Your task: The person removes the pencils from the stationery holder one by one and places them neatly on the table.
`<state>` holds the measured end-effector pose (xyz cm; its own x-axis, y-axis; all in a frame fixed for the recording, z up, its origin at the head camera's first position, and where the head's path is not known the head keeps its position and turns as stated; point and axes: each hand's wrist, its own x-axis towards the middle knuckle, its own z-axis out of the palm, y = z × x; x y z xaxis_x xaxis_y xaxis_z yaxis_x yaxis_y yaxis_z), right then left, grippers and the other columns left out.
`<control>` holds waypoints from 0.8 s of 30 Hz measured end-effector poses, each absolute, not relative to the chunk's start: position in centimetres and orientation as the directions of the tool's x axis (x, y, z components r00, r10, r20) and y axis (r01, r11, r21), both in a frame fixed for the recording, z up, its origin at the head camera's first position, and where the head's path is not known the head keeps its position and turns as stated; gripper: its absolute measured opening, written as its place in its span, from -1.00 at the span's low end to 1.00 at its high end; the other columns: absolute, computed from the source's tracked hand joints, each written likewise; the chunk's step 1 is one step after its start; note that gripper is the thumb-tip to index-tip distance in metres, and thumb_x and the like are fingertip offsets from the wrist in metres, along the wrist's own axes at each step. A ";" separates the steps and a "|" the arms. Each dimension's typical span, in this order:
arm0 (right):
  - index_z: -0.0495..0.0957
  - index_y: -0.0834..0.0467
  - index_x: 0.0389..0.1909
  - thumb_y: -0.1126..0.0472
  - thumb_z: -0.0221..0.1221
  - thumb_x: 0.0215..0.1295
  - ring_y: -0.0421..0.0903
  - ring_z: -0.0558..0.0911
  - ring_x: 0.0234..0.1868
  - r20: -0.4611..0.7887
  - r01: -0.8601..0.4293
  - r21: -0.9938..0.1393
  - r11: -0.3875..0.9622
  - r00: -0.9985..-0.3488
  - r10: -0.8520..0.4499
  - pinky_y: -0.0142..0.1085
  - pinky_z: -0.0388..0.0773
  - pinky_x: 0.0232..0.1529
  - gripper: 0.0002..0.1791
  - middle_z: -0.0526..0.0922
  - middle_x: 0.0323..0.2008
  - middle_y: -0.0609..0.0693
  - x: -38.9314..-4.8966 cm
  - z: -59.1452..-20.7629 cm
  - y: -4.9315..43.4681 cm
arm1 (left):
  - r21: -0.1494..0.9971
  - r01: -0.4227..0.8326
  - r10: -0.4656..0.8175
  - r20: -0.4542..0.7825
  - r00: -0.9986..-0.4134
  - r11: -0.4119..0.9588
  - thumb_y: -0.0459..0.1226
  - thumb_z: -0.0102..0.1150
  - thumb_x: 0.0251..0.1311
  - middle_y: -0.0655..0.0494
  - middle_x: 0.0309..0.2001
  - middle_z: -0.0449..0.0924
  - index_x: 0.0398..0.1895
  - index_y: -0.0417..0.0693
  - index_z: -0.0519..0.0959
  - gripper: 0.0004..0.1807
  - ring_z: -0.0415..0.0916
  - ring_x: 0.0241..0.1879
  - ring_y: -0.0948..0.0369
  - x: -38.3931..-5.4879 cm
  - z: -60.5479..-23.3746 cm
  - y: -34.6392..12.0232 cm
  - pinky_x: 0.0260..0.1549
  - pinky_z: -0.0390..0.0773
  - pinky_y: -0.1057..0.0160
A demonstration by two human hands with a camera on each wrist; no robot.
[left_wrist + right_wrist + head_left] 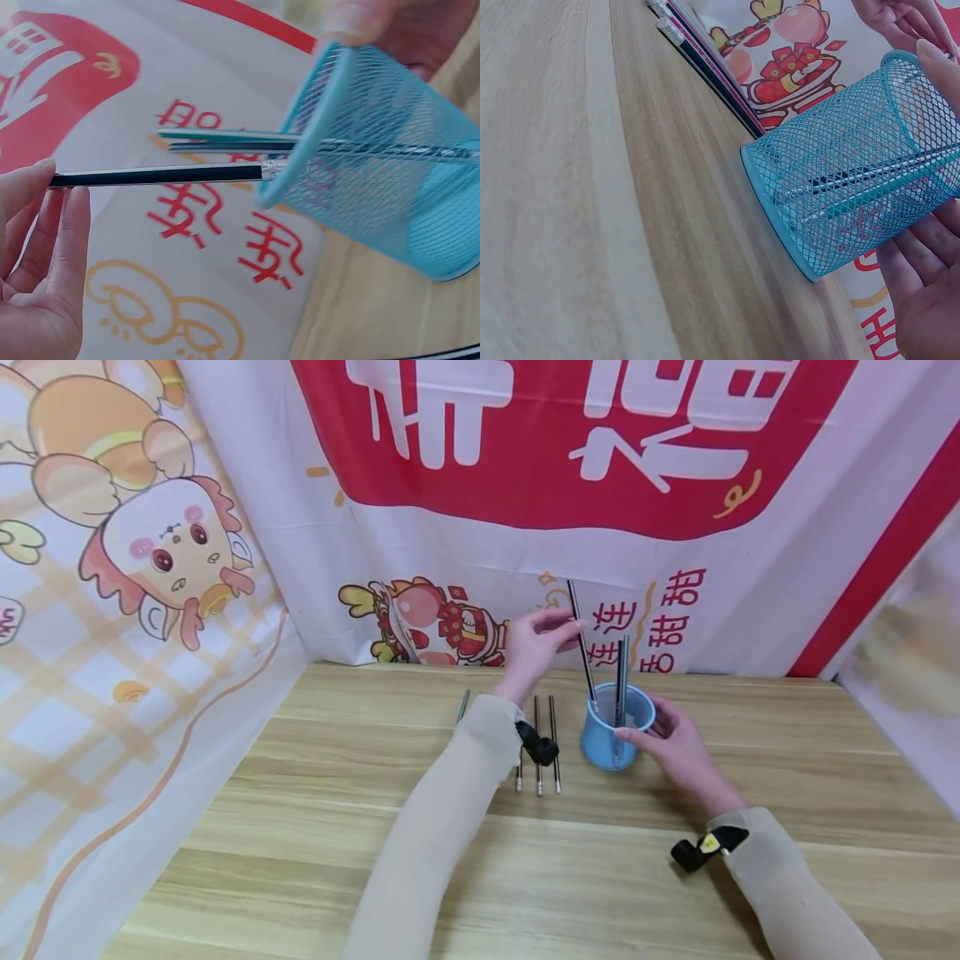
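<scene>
A blue mesh pencil cup stands on the table, with a few pencils leaning inside it. My left hand pinches a dark pencil near its upper end, its eraser end at the cup's rim. In the left wrist view that pencil has a silver ferrule just at the rim. My right hand holds the cup from the right side, thumb at the rim. In the right wrist view the fingers lie behind the mesh cup.
Several pencils lie on the wooden table left of the cup, partly hidden by my left forearm. A printed cloth hangs behind the table, and another patterned cloth hangs at the left.
</scene>
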<state>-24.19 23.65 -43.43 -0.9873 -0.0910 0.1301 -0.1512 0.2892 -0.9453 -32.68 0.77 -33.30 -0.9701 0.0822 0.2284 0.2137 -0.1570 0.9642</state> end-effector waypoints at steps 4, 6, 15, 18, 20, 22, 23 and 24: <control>0.18 0.26 0.51 0.10 0.38 0.35 0.16 0.38 0.39 0.128 -0.149 -0.946 0.289 -0.988 -0.089 -0.44 0.41 0.27 -0.16 0.37 0.39 0.25 -24.2 -43.4 23.7 | 0.962 0.204 0.049 0.216 -0.975 -0.183 -0.29 0.46 0.20 0.07 -0.13 0.71 0.02 -0.15 0.70 -0.67 0.73 -0.21 0.14 -33.0 -32.4 -0.5 -0.14 0.72 0.27; 0.19 0.26 0.51 0.08 0.38 0.34 0.15 0.38 0.39 0.127 -0.147 -0.945 0.292 -0.988 -0.086 -0.43 0.41 0.28 -0.16 0.38 0.39 0.24 -24.3 -43.5 23.7 | 0.958 0.210 0.034 0.221 -0.975 -0.195 -0.28 0.47 0.20 0.06 -0.13 0.72 0.02 -0.15 0.70 -0.67 0.73 -0.19 0.13 -33.2 -32.1 -1.1 -0.12 0.72 0.27; 0.21 0.26 0.49 0.08 0.38 0.34 0.15 0.39 0.38 0.135 -0.152 -0.947 0.283 -0.988 -0.080 -0.52 0.42 0.22 -0.17 0.40 0.37 0.22 -24.7 -44.0 23.7 | 0.953 0.259 -0.006 0.261 -0.965 -0.155 -0.33 0.45 0.21 -0.01 -0.13 0.73 0.04 -0.23 0.69 -0.66 0.72 -0.18 0.06 -33.4 -32.4 -4.6 -0.10 0.72 0.20; 0.21 0.26 0.49 0.06 0.38 0.34 0.15 0.39 0.38 0.133 -0.151 -0.946 0.287 -0.988 -0.083 -0.50 0.42 0.23 -0.16 0.39 0.38 0.22 -24.7 -44.0 23.6 | 0.968 0.235 -0.022 0.234 -0.972 -0.082 -0.30 0.47 0.20 0.00 -0.12 0.73 0.02 -0.14 0.71 -0.68 0.73 -0.19 0.07 -33.3 -33.4 -6.0 -0.12 0.73 0.19; 0.20 0.26 0.49 0.06 0.38 0.34 0.15 0.38 0.39 0.131 -0.149 -0.944 0.294 -0.988 -0.082 -0.49 0.42 0.23 -0.15 0.39 0.39 0.22 -24.7 -44.0 23.7 | 0.974 0.219 -0.027 0.218 -0.976 -0.056 -0.29 0.48 0.19 0.00 -0.10 0.73 0.03 -0.13 0.71 -0.67 0.74 -0.20 0.05 -33.2 -34.1 -6.9 -0.11 0.73 0.15; 0.20 0.27 0.49 0.05 0.38 0.34 0.15 0.38 0.39 0.129 -0.147 -0.943 0.300 -0.988 -0.079 -0.48 0.41 0.24 -0.15 0.38 0.39 0.23 -24.6 -44.0 23.7 | 0.977 0.211 -0.026 0.210 -0.977 -0.045 -0.29 0.48 0.19 -0.03 -0.09 0.73 0.05 -0.16 0.70 -0.64 0.73 -0.19 0.03 -33.1 -34.7 -7.8 -0.07 0.72 0.08; 0.20 0.27 0.49 0.05 0.39 0.33 0.15 0.38 0.39 0.128 -0.146 -0.943 0.299 -0.989 -0.077 -0.48 0.41 0.24 -0.14 0.38 0.39 0.23 -24.6 -44.0 23.7 | 0.978 0.204 -0.024 0.204 -0.979 -0.046 -0.29 0.48 0.19 -0.04 -0.08 0.72 0.06 -0.18 0.69 -0.63 0.73 -0.17 0.00 -33.1 -35.1 -8.2 -0.05 0.71 0.05; 0.20 0.27 0.49 0.05 0.39 0.33 0.15 0.38 0.39 0.127 -0.144 -0.943 0.299 -0.989 -0.076 -0.47 0.41 0.25 -0.14 0.38 0.39 0.23 -24.6 -44.0 23.7 | 0.979 0.200 -0.022 0.199 -0.980 -0.049 -0.29 0.48 0.19 -0.05 -0.08 0.72 0.07 -0.20 0.69 -0.62 0.73 -0.17 0.00 -33.1 -35.3 -8.7 -0.04 0.70 0.03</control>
